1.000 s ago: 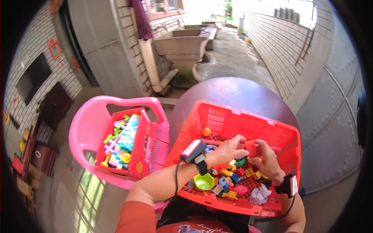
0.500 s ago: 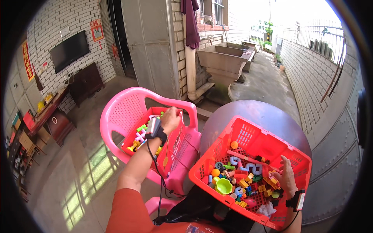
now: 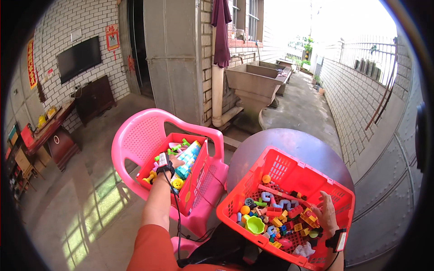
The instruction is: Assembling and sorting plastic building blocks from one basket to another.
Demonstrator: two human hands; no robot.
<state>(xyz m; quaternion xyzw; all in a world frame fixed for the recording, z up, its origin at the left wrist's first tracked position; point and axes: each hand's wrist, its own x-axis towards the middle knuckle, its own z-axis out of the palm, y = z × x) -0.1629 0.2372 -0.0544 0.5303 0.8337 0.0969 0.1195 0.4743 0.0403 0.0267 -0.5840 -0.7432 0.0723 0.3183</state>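
The left grip (image 3: 175,161) is lying inside the red box (image 3: 195,189) on the pink chair (image 3: 135,128), and the blue-and-white stack (image 3: 191,158) is sitting just to its right, in the same box. The stack's long axis is slanting from far right to near left, roughly following the box's long wall, so its flank is facing the fingers, while its far end is pointing away from the wrist. Whether those fingers are touching it or pinching anything, I cannot tell, since the wrist strap (image 3: 166,166) and the toys are hiding the fingertips. Green pieces (image 3: 175,147) are lying beyond the hand, and a yellow wheel (image 3: 177,183) is showing beside the wrist. The left hand is clearly the nearer one: the right grip (image 3: 326,213) is staying well apart, over the right side of the red crate (image 3: 312,179) by the desk (image 3: 289,136). Its fingers are standing loosely spread beside yellow blocks (image 3: 309,217); contact there is not showing clearly.
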